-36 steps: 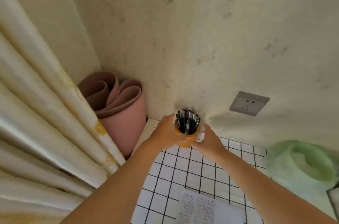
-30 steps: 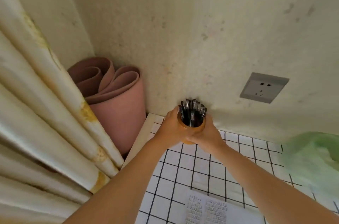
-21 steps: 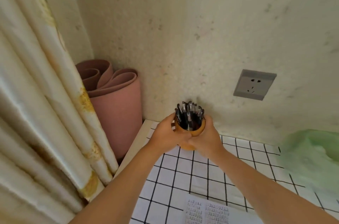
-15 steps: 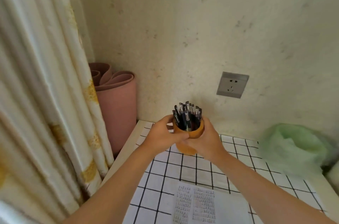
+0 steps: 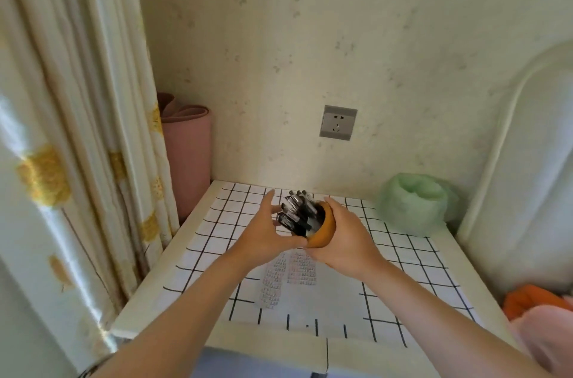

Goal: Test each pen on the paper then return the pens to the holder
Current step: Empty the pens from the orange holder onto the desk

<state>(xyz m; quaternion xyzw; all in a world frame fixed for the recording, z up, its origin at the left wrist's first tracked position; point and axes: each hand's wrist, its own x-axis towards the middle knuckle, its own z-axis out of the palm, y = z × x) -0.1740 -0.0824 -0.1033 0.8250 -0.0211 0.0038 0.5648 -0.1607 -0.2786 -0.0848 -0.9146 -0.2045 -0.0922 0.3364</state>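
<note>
Pens, a tight bunch of black-and-silver ballpoints [image 5: 296,212], stand in a round orange holder [image 5: 324,230] that the right hand [image 5: 344,238] grips around its body. The holder is tipped steeply to the left, in the air above the far middle of the cream worktop [image 5: 184,241] and its black-grid cloth. The left hand [image 5: 263,232] is cupped at the holder's mouth, its fingers [image 5: 269,201] spread wide and fairly straight, closing on nothing, with the thumb against the lower rim.

At this tilt the whole bunch could slide out at once. An open palm would catch only some of the pens, and the rest would likely scatter, roll across the cloth and drop off the left edge by the flowered cream curtain [image 5: 77,129] or off the near edge. The holder looks smooth and rounded, so a one-handed hold on it may slip as the weight shifts.

A white paper sheet [image 5: 310,294] lies on the worktop, near side of the hands. It carries columns of small print, too fine to read. No brand or label can be made out on the pens or the holder.
</note>
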